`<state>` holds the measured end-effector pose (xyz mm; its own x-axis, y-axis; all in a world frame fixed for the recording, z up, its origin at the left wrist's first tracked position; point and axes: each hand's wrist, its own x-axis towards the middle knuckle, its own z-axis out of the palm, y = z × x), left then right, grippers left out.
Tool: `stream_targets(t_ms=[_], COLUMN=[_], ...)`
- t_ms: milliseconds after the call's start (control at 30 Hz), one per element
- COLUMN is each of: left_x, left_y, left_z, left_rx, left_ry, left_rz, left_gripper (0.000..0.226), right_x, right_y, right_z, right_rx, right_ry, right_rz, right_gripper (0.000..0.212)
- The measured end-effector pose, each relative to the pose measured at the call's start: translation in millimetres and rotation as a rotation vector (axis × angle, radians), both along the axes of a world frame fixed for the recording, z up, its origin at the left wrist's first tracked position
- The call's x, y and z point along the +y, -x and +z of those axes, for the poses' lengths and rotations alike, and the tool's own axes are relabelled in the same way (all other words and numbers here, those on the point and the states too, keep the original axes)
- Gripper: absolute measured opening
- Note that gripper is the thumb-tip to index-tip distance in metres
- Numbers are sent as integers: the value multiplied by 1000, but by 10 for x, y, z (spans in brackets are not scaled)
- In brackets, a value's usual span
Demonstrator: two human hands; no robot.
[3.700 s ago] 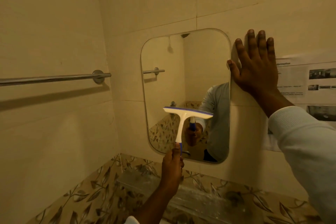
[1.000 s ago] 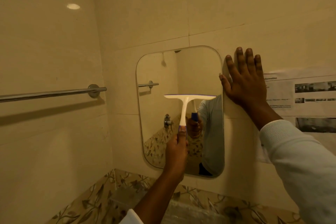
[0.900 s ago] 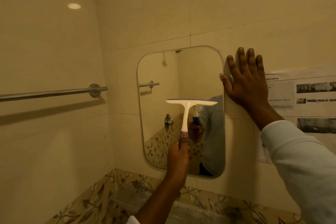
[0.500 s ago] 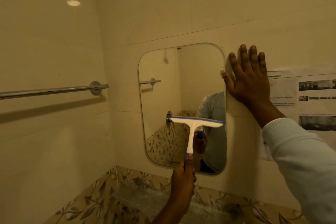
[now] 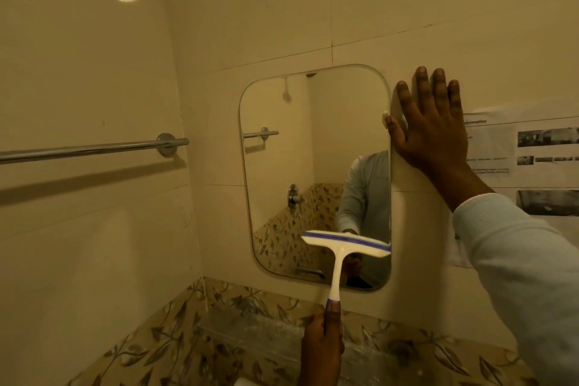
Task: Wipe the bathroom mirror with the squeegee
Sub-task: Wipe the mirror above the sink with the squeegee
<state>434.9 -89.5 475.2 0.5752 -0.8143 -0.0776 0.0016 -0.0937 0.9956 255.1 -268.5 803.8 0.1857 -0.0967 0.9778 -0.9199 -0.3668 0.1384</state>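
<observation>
A rounded rectangular mirror [image 5: 316, 147] hangs on the beige tiled wall. My left hand [image 5: 322, 348] grips the blue end of the handle of a white squeegee [image 5: 340, 255] from below. The squeegee's blade lies level across the mirror's lower right part. My right hand [image 5: 429, 128] presses flat on the wall just right of the mirror, fingers straight and spread, thumb at the mirror's edge. The mirror reflects my sleeve and the opposite wall.
A chrome towel bar [image 5: 91, 149] runs along the left wall. Printed paper sheets [image 5: 529, 160] are stuck to the wall at the right. A clear glass shelf [image 5: 250, 327] sits below the mirror, over a band of leaf-patterned tiles [image 5: 150, 351].
My left hand has drawn the squeegee down the mirror from its middle to its lower right part. My right hand has stayed flat on the wall.
</observation>
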Motion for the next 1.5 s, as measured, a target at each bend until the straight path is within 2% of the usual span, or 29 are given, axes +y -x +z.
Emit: stream_targets(t_ms=[167, 400, 467, 500, 600, 700, 867, 967, 1167, 1500], left_x=[131, 286, 380, 427, 486, 505, 496, 357, 171, 32], left_y=[1, 125, 69, 19, 23, 61, -250, -469, -859, -1117], left_z=[-275, -131, -127, -31, 211, 606, 1823, 2459, 2952, 2687], left_rx=[-78, -53, -56, 48, 177, 136, -16, -20, -10, -20], left_ry=[-163, -210, -151, -87, 1, 46, 381, 513, 555, 423], left_rz=[42, 30, 99, 187, 146, 36, -23, 21, 34, -6], left_gripper=[58, 61, 59, 56, 48, 54, 62, 64, 59, 63], right_x=[-17, 25, 31, 29, 13, 4, 3, 4, 2, 13], right_y=[1, 9, 11, 12, 15, 15, 16, 18, 15, 6], right_z=[0, 0, 4, 6, 10, 7, 3, 10, -1, -7], right_rx=[-2, 4, 6, 5, 3, 6, 11, 9, 9, 8], right_ry=[11, 5, 3, 2, 9, 17, 7, 7, 15, 11], right_rz=[0, 14, 13, 14, 10, 6, 7, 16, 1, 9], right_gripper=[75, 74, 74, 74, 75, 75, 74, 75, 76, 76])
